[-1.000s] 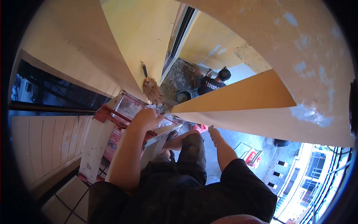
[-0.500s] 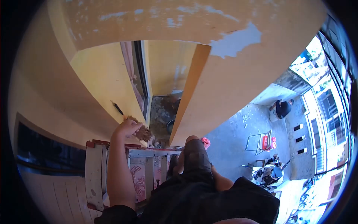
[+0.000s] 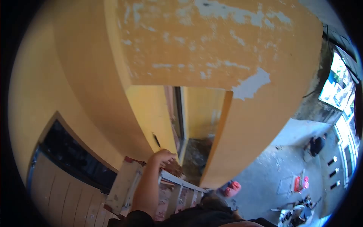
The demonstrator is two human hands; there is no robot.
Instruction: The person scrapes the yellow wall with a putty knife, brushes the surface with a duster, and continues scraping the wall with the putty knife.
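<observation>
My left hand point(image 3: 164, 156) is closed around a shaggy brown duster point(image 3: 173, 168) near the top of a ladder. Its black handle point(image 3: 156, 140) sticks out beyond my fist, in front of the yellow wall inside the opening. The brown head hangs below my fingers, partly covered by them. The stepladder point(image 3: 176, 195), whitish with reddish parts, stands under my left arm. Of my right arm only a small patch of skin shows by my dark shirt; the right hand is hidden.
An orange-painted wall point(image 3: 261, 125) with peeled white patches point(image 3: 251, 85) surrounds the opening. A wooden door point(image 3: 68, 189) is at lower left. On the concrete floor far below are a red bundle point(image 3: 232, 188), a folding chair point(image 3: 301, 181) and a crouching person point(image 3: 314, 145).
My view has tilted up and swung left, so more peeled wall shows above. My left hand still grips the duster and appears lower and farther right in view.
</observation>
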